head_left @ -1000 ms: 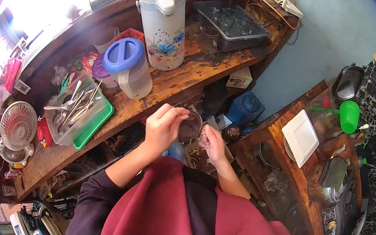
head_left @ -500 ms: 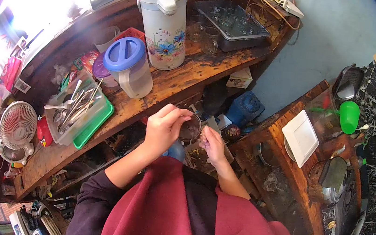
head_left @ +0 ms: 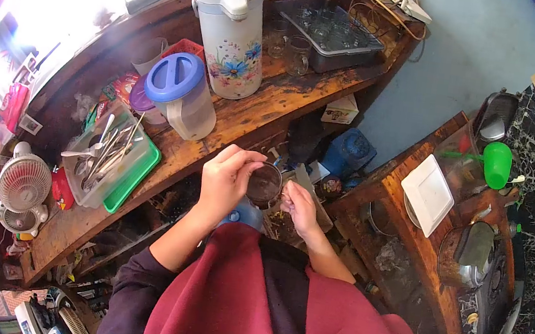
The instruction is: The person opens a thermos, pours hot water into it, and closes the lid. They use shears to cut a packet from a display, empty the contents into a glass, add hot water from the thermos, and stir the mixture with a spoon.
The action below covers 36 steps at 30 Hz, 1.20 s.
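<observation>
A round glass cup (head_left: 265, 185) with something dark inside is held in front of my chest, its opening facing up. My right hand (head_left: 299, 206) is closed on the cup's handle at its right side. My left hand (head_left: 225, 176) is at the cup's left rim, its thumb and fingertips pinched together; what they hold, if anything, is too small to make out. Beyond the hands, a clear pitcher with a blue lid (head_left: 184, 97) and a white flowered thermos (head_left: 232, 36) stand on the wooden counter (head_left: 247, 116).
At the left are a bin of cutlery (head_left: 105, 154), a green tray (head_left: 132, 180) and a fan (head_left: 23, 184). Glass mugs (head_left: 298, 56) and a black tub (head_left: 330, 34) stand at the back. A white tray (head_left: 427, 195) and a green cup (head_left: 497, 166) are at the right.
The cup and both hands have shifted slightly left, and more of the cup's inside shows. The left hand stays pinched at the rim.
</observation>
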Each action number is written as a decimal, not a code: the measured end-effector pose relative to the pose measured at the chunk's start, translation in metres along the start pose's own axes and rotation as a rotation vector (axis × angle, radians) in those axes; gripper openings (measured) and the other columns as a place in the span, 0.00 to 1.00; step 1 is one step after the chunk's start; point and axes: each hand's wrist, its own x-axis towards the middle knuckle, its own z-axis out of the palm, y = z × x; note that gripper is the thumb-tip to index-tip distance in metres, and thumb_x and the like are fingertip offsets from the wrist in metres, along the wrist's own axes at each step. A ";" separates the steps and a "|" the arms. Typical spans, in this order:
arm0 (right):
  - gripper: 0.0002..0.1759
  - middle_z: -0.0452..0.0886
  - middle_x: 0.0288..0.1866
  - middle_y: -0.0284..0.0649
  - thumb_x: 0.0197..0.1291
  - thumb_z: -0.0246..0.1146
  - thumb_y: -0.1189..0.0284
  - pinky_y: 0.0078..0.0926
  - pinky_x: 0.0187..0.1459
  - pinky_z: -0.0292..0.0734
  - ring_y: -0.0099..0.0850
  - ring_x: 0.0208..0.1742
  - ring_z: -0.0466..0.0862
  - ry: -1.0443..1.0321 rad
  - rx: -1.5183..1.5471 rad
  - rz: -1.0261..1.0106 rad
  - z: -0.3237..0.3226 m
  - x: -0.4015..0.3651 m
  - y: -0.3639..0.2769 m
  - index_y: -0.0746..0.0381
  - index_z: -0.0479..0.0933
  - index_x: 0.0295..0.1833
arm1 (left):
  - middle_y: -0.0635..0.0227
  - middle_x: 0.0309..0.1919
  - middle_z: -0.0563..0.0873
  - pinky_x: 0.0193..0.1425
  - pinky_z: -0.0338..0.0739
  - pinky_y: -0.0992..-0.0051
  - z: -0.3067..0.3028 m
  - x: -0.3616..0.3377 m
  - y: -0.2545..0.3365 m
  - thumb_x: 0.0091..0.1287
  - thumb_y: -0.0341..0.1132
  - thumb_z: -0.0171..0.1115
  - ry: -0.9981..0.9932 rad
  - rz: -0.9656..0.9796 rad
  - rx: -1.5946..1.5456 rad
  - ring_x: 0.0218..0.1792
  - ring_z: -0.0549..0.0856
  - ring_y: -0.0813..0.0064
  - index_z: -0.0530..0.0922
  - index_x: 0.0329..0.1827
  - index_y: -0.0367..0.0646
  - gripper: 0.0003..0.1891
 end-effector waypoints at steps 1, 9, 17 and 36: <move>0.14 0.56 0.22 0.23 0.65 0.44 0.62 0.11 0.22 0.50 0.13 0.21 0.55 0.004 0.002 0.005 -0.001 0.000 0.000 0.55 0.61 0.26 | 0.63 0.22 0.78 0.27 0.72 0.76 -0.003 0.000 0.002 0.49 0.23 0.61 -0.011 -0.012 -0.007 0.24 0.79 0.68 0.79 0.29 0.39 0.05; 0.14 0.56 0.22 0.23 0.65 0.45 0.63 0.12 0.22 0.50 0.13 0.22 0.55 0.018 -0.048 0.013 0.006 -0.003 0.000 0.54 0.60 0.26 | 0.64 0.21 0.79 0.26 0.71 0.80 0.008 -0.003 0.004 0.50 0.23 0.61 -0.071 0.069 -0.108 0.22 0.78 0.73 0.80 0.30 0.39 0.05; 0.14 0.56 0.22 0.23 0.65 0.45 0.63 0.12 0.23 0.50 0.13 0.21 0.54 -0.007 -0.013 -0.014 -0.004 -0.002 0.003 0.55 0.60 0.26 | 0.63 0.22 0.78 0.28 0.72 0.77 -0.004 -0.003 -0.008 0.49 0.24 0.62 -0.151 -0.109 -0.090 0.25 0.80 0.71 0.79 0.31 0.39 0.06; 0.15 0.56 0.22 0.26 0.63 0.46 0.63 0.16 0.27 0.54 0.17 0.24 0.56 -0.048 -0.024 0.133 -0.048 0.018 0.014 0.56 0.60 0.25 | 0.62 0.24 0.79 0.29 0.73 0.75 0.019 -0.003 -0.026 0.50 0.25 0.62 -0.154 -0.061 -0.086 0.26 0.80 0.66 0.79 0.30 0.39 0.05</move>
